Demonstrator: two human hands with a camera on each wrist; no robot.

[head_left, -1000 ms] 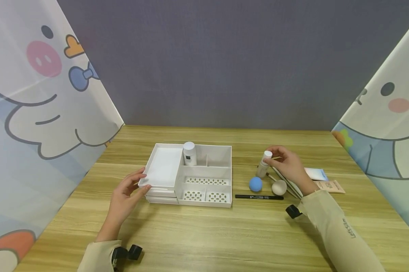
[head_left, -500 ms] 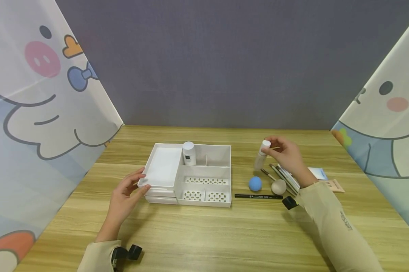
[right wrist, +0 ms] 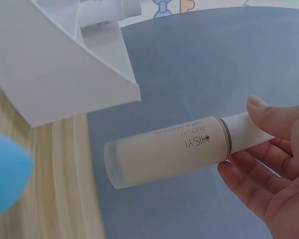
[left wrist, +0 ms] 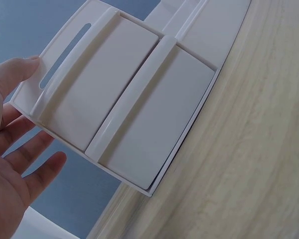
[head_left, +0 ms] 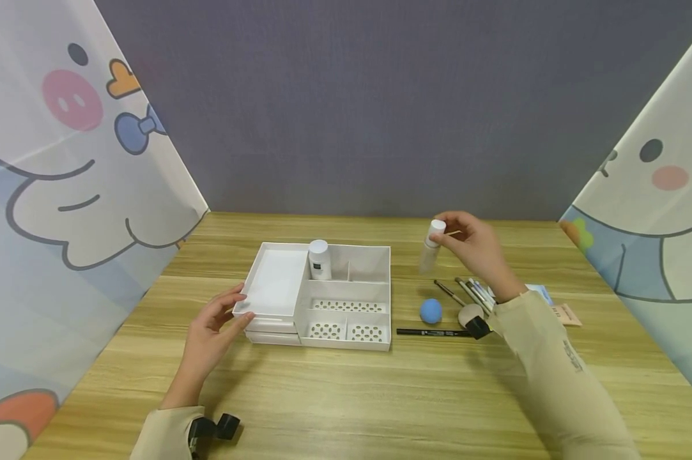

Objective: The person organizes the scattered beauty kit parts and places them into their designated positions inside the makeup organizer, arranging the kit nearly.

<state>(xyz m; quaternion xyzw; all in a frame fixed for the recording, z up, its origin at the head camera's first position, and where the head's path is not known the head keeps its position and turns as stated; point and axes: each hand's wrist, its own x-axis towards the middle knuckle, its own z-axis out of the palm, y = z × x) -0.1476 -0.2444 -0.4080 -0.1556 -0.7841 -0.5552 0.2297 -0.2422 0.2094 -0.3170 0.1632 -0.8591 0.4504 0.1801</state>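
My right hand (head_left: 476,250) pinches the white cap of a frosted cosmetic bottle (head_left: 429,257) and holds it raised above the table, right of the white organizer (head_left: 276,281). In the right wrist view the cream-coloured bottle (right wrist: 169,155) shows printed lettering, with thumb and fingers on its cap. My left hand (head_left: 213,332) grips the organizer's front left corner. The left wrist view shows the thumb (left wrist: 22,69) on the front panel beside a slot, above two drawers (left wrist: 154,114). A white bottle (head_left: 320,260) stands in the organizer's back compartment.
Right of the organizer lie a blue makeup sponge (head_left: 430,311), a beige sponge (head_left: 469,314), a black pen (head_left: 429,332) and several slim brushes and pencils (head_left: 472,291). Partly behind the right sleeve are a beige tube (head_left: 567,314) and a blue-white tube (head_left: 540,294). A grey panel (head_left: 346,108) rises behind.
My right hand has lifted the cosmetic bottle away from the brushes and sponges, moving it back and to the left. The left hand has stayed on the organizer.
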